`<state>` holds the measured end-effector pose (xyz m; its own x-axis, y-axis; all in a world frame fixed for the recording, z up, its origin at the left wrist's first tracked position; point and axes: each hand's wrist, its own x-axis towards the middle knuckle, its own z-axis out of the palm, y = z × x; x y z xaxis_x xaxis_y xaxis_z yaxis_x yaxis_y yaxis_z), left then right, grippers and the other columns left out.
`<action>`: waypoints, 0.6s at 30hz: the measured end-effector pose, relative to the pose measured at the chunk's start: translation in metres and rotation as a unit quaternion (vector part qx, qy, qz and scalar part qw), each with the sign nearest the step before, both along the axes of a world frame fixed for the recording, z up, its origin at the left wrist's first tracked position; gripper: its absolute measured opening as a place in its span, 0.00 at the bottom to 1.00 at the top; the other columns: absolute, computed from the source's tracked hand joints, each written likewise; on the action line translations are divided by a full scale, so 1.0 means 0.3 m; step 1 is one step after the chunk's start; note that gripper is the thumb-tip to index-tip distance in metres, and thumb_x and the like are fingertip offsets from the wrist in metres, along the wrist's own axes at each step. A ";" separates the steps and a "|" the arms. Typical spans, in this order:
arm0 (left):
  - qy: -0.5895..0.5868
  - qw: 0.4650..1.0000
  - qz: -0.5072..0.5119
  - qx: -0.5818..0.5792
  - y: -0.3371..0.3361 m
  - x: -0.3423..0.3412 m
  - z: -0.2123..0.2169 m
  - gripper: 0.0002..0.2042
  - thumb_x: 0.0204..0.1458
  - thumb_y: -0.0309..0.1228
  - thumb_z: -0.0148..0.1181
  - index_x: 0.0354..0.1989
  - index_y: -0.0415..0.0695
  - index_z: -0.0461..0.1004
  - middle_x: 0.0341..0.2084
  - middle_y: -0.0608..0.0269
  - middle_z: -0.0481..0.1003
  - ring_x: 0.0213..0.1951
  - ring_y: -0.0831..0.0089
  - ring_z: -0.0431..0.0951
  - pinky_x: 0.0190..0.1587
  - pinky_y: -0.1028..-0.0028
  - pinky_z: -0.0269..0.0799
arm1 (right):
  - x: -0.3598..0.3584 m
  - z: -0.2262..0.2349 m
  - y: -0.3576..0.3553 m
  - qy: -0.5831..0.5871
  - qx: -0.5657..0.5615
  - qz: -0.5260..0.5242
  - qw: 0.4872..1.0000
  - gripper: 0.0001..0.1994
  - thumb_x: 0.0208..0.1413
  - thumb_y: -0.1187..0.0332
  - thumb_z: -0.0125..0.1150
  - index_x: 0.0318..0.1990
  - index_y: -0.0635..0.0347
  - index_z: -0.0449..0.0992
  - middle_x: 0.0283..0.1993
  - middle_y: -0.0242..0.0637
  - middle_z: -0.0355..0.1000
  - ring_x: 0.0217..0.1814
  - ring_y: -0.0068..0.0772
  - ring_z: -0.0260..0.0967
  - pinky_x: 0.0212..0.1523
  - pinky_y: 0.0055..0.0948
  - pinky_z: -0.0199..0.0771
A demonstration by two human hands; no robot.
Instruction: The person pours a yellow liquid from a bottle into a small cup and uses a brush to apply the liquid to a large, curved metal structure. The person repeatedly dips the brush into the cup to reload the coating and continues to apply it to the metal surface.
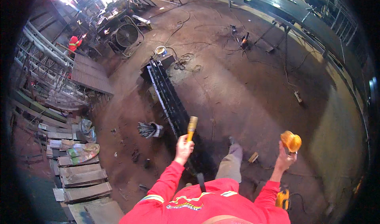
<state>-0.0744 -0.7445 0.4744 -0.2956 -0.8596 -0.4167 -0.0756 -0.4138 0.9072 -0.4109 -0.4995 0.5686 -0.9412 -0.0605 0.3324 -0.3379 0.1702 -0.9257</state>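
My left hand (184, 149) is closed round the yellow handle of a paintbrush (192, 127), its tan head pointing up and away from me. Beneath it runs a long black metal beam (170, 97) with a pale strip along its left edge. Off to the right, my right hand (285, 158) grips a rounded orange-yellow cup-like object (291, 141); its inside cannot be made out. The brush and this object are far apart. A container of dark rods (150, 130) stands left of the beam.
A yellow power tool (282, 199) and a small wood block (253, 157) lie by my right side. Cables cross the floor near a grinder-like tool (244, 42). Stacked boards (85, 180) line the left, below a co-worker in red (74, 44). A fan (126, 35) stands farther back.
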 end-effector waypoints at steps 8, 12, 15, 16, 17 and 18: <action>-0.124 0.939 0.312 -0.079 -0.147 0.100 0.083 0.20 0.51 0.20 0.44 0.55 0.45 0.61 0.21 0.66 0.66 0.14 0.84 0.62 0.14 0.83 0.57 | -0.732 0.110 -0.586 0.055 0.012 0.264 0.963 0.20 0.32 0.70 0.78 0.35 0.60 0.76 0.35 0.33 0.70 0.39 0.33 0.65 0.44 0.32 0.65; -0.185 0.896 0.392 -0.093 -0.102 0.060 0.124 0.20 0.52 0.22 0.45 0.56 0.45 0.62 0.22 0.67 0.68 0.15 0.84 0.64 0.14 0.83 0.59 | -0.851 0.190 -0.782 0.065 -0.007 0.330 0.942 0.19 0.32 0.68 0.78 0.34 0.60 0.76 0.34 0.31 0.72 0.40 0.32 0.66 0.46 0.32 0.65; -0.187 0.877 0.438 -0.059 -0.086 0.009 0.130 0.20 0.53 0.22 0.45 0.56 0.45 0.62 0.22 0.67 0.68 0.16 0.83 0.65 0.14 0.82 0.60 | -0.836 0.215 -0.884 0.062 -0.035 0.355 0.932 0.19 0.31 0.66 0.78 0.34 0.59 0.77 0.33 0.31 0.73 0.39 0.32 0.66 0.46 0.32 0.65; -0.185 0.879 0.435 -0.064 -0.082 0.009 0.116 0.20 0.53 0.21 0.44 0.56 0.44 0.62 0.22 0.66 0.68 0.16 0.82 0.65 0.14 0.82 0.60 | -0.816 0.223 -0.912 0.055 -0.025 0.362 0.930 0.20 0.32 0.66 0.78 0.34 0.59 0.77 0.34 0.31 0.72 0.39 0.32 0.67 0.45 0.32 0.66; -0.184 0.880 0.431 -0.073 -0.084 0.014 0.109 0.20 0.53 0.21 0.44 0.56 0.44 0.62 0.22 0.66 0.68 0.16 0.82 0.65 0.14 0.81 0.60 | -0.795 0.203 -0.946 0.054 -0.020 0.360 0.931 0.20 0.32 0.65 0.78 0.35 0.59 0.77 0.34 0.31 0.72 0.39 0.31 0.67 0.45 0.31 0.66; -0.183 0.883 0.426 -0.080 -0.082 0.007 0.108 0.20 0.53 0.21 0.44 0.56 0.44 0.62 0.22 0.65 0.68 0.16 0.82 0.65 0.14 0.81 0.60 | -0.778 0.186 -0.974 0.053 -0.011 0.357 0.932 0.20 0.32 0.65 0.78 0.35 0.59 0.77 0.35 0.31 0.72 0.39 0.30 0.67 0.44 0.31 0.67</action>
<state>-0.0723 -0.7692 0.5067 0.6147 -0.7619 -0.2043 -0.0985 -0.3311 0.9385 -0.6442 -0.7915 0.6243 -0.6248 -0.6515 0.4303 -0.4478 -0.1524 -0.8810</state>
